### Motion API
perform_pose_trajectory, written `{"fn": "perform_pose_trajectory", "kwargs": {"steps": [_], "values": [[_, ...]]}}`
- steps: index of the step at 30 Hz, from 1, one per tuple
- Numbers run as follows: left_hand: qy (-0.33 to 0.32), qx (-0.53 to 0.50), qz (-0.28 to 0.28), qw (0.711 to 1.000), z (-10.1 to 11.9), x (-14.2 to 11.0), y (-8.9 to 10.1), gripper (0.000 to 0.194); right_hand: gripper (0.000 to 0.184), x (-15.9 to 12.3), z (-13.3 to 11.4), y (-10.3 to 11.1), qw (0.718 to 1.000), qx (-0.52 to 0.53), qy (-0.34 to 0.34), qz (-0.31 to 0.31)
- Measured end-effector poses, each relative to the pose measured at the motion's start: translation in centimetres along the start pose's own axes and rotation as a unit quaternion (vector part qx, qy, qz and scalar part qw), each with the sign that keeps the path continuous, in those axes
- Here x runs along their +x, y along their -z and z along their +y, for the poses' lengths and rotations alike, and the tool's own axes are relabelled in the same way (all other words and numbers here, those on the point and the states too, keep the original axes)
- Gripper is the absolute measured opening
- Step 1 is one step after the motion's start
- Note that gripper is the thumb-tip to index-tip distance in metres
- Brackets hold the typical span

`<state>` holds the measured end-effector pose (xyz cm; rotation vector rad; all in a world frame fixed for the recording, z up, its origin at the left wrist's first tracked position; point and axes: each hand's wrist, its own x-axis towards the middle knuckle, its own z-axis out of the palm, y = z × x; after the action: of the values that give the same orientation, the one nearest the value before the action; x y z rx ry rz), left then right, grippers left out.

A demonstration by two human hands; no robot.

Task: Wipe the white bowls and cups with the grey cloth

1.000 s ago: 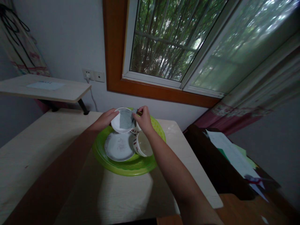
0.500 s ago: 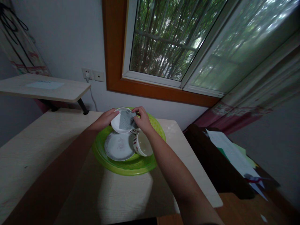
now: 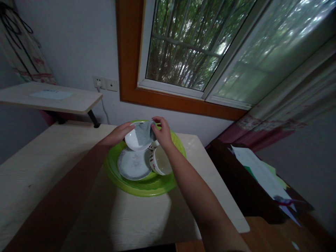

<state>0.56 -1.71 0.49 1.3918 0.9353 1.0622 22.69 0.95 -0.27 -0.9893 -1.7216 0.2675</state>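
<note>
My left hand [image 3: 121,134] grips the left rim of a small white bowl [image 3: 132,140], which is tilted over a green basin [image 3: 141,192]. A grey cloth [image 3: 143,134] covers the right part of the bowl, and my right hand [image 3: 162,132] pinches its right end. Below the bowl, a white plate with a grey patterned rim [image 3: 133,163] lies in the basin. Beside the plate, a bowl with red marks on its outside [image 3: 162,161] rests on its side. Behind it, part of another bowl is mostly hidden by my right hand and the cloth.
The basin stands on a pale wooden table [image 3: 141,213]. A raised shelf [image 3: 52,99] with a paper sheet [image 3: 51,94] is at left. Behind are wall sockets [image 3: 105,84] and a window [image 3: 189,45]. Papers [image 3: 258,171] lie on dark furniture at right.
My right hand has moved slightly right and up, pulling the cloth's end away from the bowl, so the cloth is now bunched. The left hand still holds the bowl in nearly the same place.
</note>
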Motion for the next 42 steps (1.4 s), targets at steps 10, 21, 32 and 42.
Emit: {"fn": "perform_pose_trajectory", "kwargs": {"steps": [10,21,32,42], "values": [[0.001,-0.01,0.007,1.0,0.0,0.0,0.0,0.053,0.015,0.0,0.6,-0.4,0.999,-0.015,-0.051,-0.007],[0.014,-0.015,0.008,1.0,0.2,0.0,0.0,0.052,0.049,-0.7,0.5,-1.0,0.983,-0.019,-0.117,-0.138],[-0.036,0.101,0.038,0.993,-0.6,0.3,0.8,0.042,0.03,-0.6,0.6,-0.8,0.951,-0.144,-0.174,-0.213],[-0.092,0.166,0.041,0.981,-0.1,0.1,0.9,0.034,0.032,-0.6,0.5,-0.9,0.944,-0.113,-0.21,-0.228]]}}
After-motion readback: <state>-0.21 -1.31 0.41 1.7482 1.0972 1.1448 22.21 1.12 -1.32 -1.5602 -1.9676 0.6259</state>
